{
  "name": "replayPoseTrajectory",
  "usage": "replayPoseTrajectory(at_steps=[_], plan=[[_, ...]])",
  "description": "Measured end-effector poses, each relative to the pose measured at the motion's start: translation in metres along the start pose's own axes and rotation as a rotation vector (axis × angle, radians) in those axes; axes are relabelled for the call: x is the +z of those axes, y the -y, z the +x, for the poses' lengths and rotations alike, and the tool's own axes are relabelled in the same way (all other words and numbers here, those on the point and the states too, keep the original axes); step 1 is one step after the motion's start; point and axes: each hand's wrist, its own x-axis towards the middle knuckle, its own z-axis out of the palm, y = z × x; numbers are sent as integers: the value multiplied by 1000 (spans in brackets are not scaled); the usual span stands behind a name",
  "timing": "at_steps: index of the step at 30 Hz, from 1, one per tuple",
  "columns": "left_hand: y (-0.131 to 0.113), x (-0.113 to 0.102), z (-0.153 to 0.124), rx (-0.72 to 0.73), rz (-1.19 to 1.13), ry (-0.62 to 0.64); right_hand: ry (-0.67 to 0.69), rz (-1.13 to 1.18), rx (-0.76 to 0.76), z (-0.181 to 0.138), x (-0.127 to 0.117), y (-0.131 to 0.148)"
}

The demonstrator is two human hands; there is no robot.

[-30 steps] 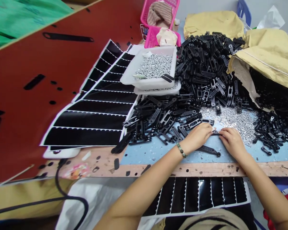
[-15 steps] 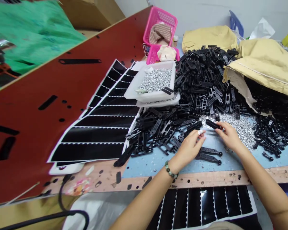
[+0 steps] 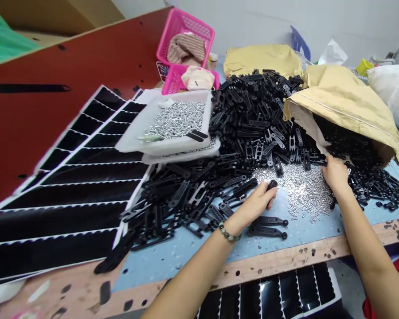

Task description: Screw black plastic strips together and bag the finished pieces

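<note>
My left hand (image 3: 262,197), with a green bead bracelet on its wrist, is closed around a black plastic arm (image 3: 271,184), seen nearly end-on. Below it on the blue table top lie two finished-looking black arms with round knobs (image 3: 269,227). My right hand (image 3: 335,175) is at the small black plastic pieces (image 3: 375,188), just under the mouth of a yellow paper sack (image 3: 349,97). Its fingertips are mostly hidden, so its grip does not show. Between the hands spread loose silver screws and nuts (image 3: 306,190).
A large heap of black plastic arms (image 3: 252,115) rises behind. Left of it, a white tub (image 3: 209,119) of silver screws stands beside black sticker sheets (image 3: 83,190). Pink baskets (image 3: 209,40) sit at the back. A red board (image 3: 86,71) borders the left.
My right hand has let go of the black arm and moved right to the small black pieces. My left hand now holds a black arm. The view has swung right.
</note>
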Motion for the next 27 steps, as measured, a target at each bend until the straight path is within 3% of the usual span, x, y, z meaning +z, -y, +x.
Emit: replayPoseTrajectory(at_steps=[3, 7, 11, 14, 18, 22, 25, 27], plan=[[4, -2, 4, -27, 52, -13, 18, 42, 19, 10, -4, -14], [5, -6, 9, -66, 137, -32, -201, 131, 122, 34, -12, -34], [10, -12, 10, -11, 404, -76, -96, 209, -10, 53, -5, -32], [15, -20, 9, -3, 529, -103, -133, 276, -19, 50, 4, -30], [10, -23, 7, 56, 467, -114, -209, 413, -78, 30, -3, -36], [-3, -10, 1, 115, 287, -40, -247, 749, -136, -10, -23, -5], [-11, 2, -5, 188, 211, -10, -20, 1059, -351, -46, -33, 41], [-15, 7, -11, 273, 266, -43, 62, 1104, -434, -63, -35, 67]])
